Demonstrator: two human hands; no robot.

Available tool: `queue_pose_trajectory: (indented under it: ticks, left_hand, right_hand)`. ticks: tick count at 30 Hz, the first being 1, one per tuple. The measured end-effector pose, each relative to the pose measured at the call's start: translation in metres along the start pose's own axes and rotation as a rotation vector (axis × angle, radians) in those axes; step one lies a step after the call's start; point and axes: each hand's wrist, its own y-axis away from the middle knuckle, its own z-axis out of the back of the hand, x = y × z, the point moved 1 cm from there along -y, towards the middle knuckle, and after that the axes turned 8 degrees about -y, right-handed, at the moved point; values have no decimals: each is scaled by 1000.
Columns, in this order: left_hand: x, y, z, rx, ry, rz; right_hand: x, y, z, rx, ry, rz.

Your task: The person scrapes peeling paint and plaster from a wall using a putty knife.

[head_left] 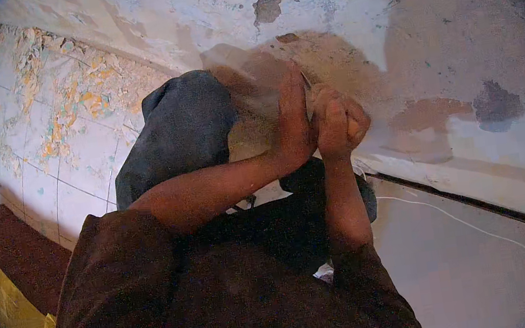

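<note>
Gripping a thin scraper blade against the peeling wall, I see my right hand clenched around its handle. My left hand lies flat beside it, fingers extended, touching the right. A dark knee sits left; a white cord crosses the floor.

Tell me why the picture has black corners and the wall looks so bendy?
Head view: the fisheye lens makes a round picture, so the corners stay black and the straight dark strip at the wall's foot curves. The light is warm and dim; the left hand and right hand, close together against the peeling wall, look a little soft.
</note>
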Motion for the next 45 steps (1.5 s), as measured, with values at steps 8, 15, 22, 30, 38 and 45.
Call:
queue_pose_trajectory:
  ticks: [8,15,22,30,38,45]
  left_hand:
    - [1,1,0,147,80,182]
    - [-2,-3,5,134,169,168]
    - [-5,-7,10,116,282,164]
    - [-2,-2,6,145,151,169]
    - [3,-1,4,186,163,149]
    - [7,-2,9,284,368,318]
  right_hand:
    - [7,-4,-6,70,154,193]
    - [-3,-2,-3,-30,100,107]
    - [-2,-1,-4,48,103,117]
    - [-18,-3,-1,77,42,152]
    - [-11,-5,-1,51,99,274]
    - [-19,-8,-4,115,229,193]
